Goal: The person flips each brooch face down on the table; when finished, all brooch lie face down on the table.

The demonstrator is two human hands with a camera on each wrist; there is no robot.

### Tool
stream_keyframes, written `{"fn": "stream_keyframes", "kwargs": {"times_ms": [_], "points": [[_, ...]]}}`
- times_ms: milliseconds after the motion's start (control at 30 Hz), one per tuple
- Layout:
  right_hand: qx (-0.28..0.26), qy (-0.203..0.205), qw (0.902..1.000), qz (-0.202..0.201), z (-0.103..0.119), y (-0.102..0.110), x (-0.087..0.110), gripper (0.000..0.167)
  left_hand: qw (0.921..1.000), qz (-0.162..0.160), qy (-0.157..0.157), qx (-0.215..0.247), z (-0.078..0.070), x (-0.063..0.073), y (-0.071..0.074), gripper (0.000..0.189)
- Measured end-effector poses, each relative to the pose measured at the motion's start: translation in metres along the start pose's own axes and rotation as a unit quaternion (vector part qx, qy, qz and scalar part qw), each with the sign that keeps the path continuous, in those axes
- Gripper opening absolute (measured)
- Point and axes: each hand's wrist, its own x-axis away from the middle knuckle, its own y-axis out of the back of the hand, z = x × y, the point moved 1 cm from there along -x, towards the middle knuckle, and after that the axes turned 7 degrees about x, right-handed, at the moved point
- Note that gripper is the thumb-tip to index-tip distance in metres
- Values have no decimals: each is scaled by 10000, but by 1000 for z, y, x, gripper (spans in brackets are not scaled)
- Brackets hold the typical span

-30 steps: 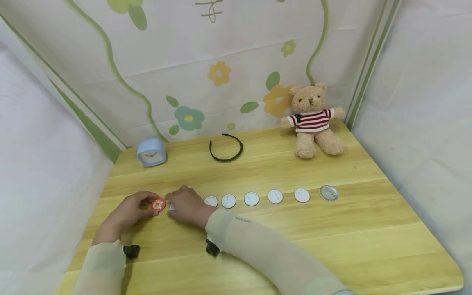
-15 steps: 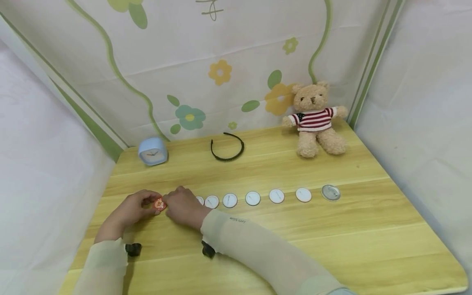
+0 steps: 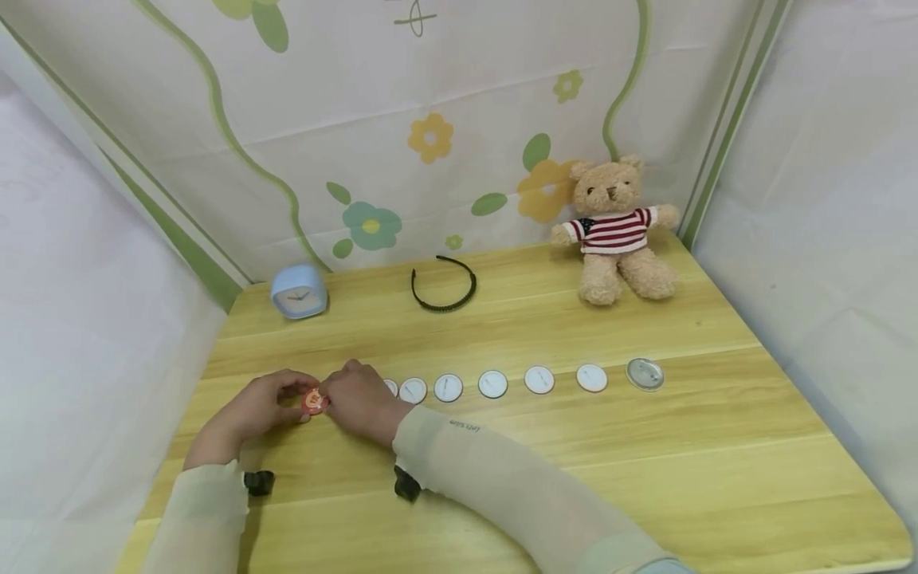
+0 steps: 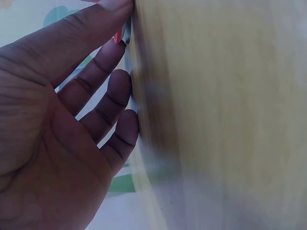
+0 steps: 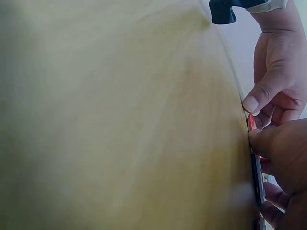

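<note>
A red round pin badge (image 3: 315, 401), printed side up, lies at the left end of a row on the wooden table. My left hand (image 3: 261, 406) holds its left edge between thumb and fingers; in the left wrist view the other fingers of the left hand (image 4: 72, 110) are loosely bent beside the tabletop. From the right, my right hand (image 3: 362, 402) pinches the same badge, its thumb (image 5: 261, 140) at the edge in the right wrist view. Just right of that hand lies a white-backed badge (image 3: 413, 391), pin side up, with another partly hidden behind the hand.
Several more badges run rightward pin side up, among them a white-backed badge (image 3: 492, 383) and a silver-backed badge (image 3: 645, 374). Along the back stand a blue clock (image 3: 299, 293), a black headband (image 3: 445, 308) and a teddy bear (image 3: 613, 231) against the patterned curtain (image 3: 488, 96).
My right hand has moved left onto the red badge, uncovering part of a white-backed badge behind it. My left hand stays at the red badge. The head view has shifted slightly.
</note>
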Motion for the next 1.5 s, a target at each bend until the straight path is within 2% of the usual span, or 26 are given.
{"fn": "stream_keyframes", "kwargs": {"times_ms": [367, 600, 767, 867, 1067, 1300, 1500], "points": [[-41, -67, 9999, -92, 0, -3, -1, 29, 9999, -90, -139, -47, 3, 0, 0, 39], [-63, -108, 9999, -76, 0, -2, 1, 28, 10000, -43, -65, 6, 5, 2, 0, 38], [-229, -211, 9995, -32, 0, 1, 3, 29, 9998, -150, 99, -109, 5, 5, 6, 30], [-387, -266, 9989, -45, -1, 5, 5, 32, 9995, -212, 61, -229, 3, 7, 10, 25], [-340, -339, 9982, -345, -6, 8, 5, 30, 9986, -399, -106, -335, -2, 5, 11, 23], [-251, -338, 9968, -675, -10, 6, 4, 22, 9973, -669, -21, -299, -7, 2, 9, 21], [-481, -317, 9960, -685, -11, 2, 2, 14, 9977, -672, -42, 86, -5, -2, 7, 15]]}}
